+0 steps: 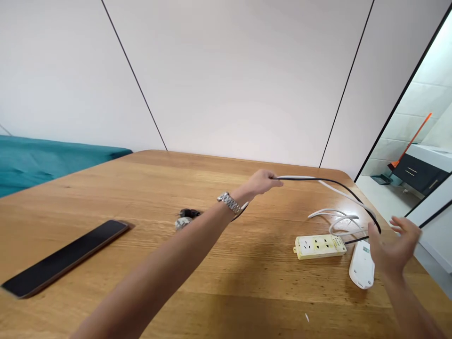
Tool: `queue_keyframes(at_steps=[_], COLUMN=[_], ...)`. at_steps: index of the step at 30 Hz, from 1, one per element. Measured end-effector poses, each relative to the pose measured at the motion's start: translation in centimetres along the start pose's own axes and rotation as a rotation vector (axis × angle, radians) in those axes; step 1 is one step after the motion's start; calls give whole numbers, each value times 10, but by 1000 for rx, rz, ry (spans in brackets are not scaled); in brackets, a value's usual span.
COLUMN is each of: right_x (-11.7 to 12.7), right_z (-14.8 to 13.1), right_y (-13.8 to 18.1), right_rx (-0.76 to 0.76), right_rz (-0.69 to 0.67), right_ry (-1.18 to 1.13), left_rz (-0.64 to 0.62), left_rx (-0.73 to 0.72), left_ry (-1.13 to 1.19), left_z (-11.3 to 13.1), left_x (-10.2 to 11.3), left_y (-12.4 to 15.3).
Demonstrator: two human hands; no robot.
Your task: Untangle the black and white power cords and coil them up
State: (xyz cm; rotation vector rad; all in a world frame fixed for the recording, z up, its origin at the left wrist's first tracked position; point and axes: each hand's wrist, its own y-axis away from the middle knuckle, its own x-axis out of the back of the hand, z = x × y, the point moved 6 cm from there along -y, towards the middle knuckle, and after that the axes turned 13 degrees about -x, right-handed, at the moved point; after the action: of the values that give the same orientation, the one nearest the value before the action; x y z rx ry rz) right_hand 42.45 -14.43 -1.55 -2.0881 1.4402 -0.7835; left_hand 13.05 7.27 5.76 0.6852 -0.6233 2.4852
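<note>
Cord-lifting seems underway: left hand [263,182] clamps 2 cords, the black cord [335,181] arching above the table [141,188] down to the power strip [319,246]. Right hand [393,249] hovers beside it, fingers spread; catching the slack needs them closing.

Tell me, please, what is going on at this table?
A person's left hand, wristwatch on the arm, grips a black cable and a white cable together, raised above the wooden table. The right hand, open and blurred, is at the black cable's lower end, beside a cream power strip and a white oval device. A smartphone lies to the left.
</note>
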Motion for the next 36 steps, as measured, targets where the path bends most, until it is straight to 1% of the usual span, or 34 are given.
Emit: queue_keyframes(at_steps=[1, 2, 3, 4, 5, 6, 8, 9, 10, 11, 12, 14, 16, 17, 19, 21, 22, 23, 24, 25, 26, 27, 29, 31, 32, 34, 35, 36], right_x=[-7, -17, -35, -58, -83, -108, -150, -168, -182, -192, -196, -191, -176, -167, -146, -127, -118, -109, -100, -92, -84, -76, -58, -38, -28, -9, -2, 1], right_z=[-16, -34, -53, -72, -85, -95, -113, -124, -137, -151, -162, -175, -176, -173, -162, -143, -131, -120, -110, -101, -95, -92, -86, -84, -85, -92, -96, -101], right_y=[15, 34, 56, 80, 103, 122, 148, 158, 168, 178, 184, 194, 202, 207, 217, 221, 218, 212, 201, 186, 168, 148, 106, 70, 54, 29, 18, 7], right_rx=[56, 125, 173, 190, 118, -15, -283, -375, -430, -462, -498, -555, -629, -669, -737, -760, -759, -749, -730, -676, -556, -383, -124, 54, 126, 252, 309, 370], right_rz=[-61, -164, -357, -601, -827, -978, -1127, -1192, -1300, -1415, -1484, -1574, -1662, -1728, -1904, -2031, -2051, -2036, -1981, -1893, -1793, -1673, -1356, -1009, -835, -509, -368, -256], right_ry=[-52, -125, -190, -237, -245, -247, -317, -416, -566, -723, -874, -1115, -1226, -1226, -1090, -798, -625, -452, -300, -151, -8, 130, 413, 618, 677, 716, 705, 682], left_rz=[-13, -45, -70, -101, -132, -165, -230, -250, -256, -246, -222, -166, -131, -123, -121, -128, -130, -126, -119, -108, -100, -93, -76, -43, -17, 27, 39, 48], left_rx=[-19, -44, -84, -129, -163, -195, -224, -228, -227, -222, -215, -201, -178, -160, -114, -59, -28, 4, 33, 57, 72, 77, 50, -5, -43, -131, -174, -215], left_ry=[81, 136, 171, 200, 230, 265, 343, 383, 419, 448, 474, 514, 531, 533, 530, 540, 550, 559, 563, 562, 555, 542, 504, 441, 394, 291, 248, 222], left_z=[17, 35, 53, 71, 87, 102, 124, 132, 138, 142, 143, 141, 133, 127, 114, 99, 92, 85, 79, 72, 67, 62, 55, 51, 51, 54, 57, 62], left_x=[6, 10, 13, 14, 13, 12, 7, 5, 4, 5, 7, 13, 22, 27, 36, 43, 46, 48, 49, 49, 48, 46, 39, 32, 29, 23, 21, 19], left_y=[-2, -3, -5, -6, -6, -6, -6, -5, -5, -5, -5, -7, -9, -10, -10, -6, -2, 2, 7, 13, 18, 24, 34, 44, 48, 58, 63, 69])
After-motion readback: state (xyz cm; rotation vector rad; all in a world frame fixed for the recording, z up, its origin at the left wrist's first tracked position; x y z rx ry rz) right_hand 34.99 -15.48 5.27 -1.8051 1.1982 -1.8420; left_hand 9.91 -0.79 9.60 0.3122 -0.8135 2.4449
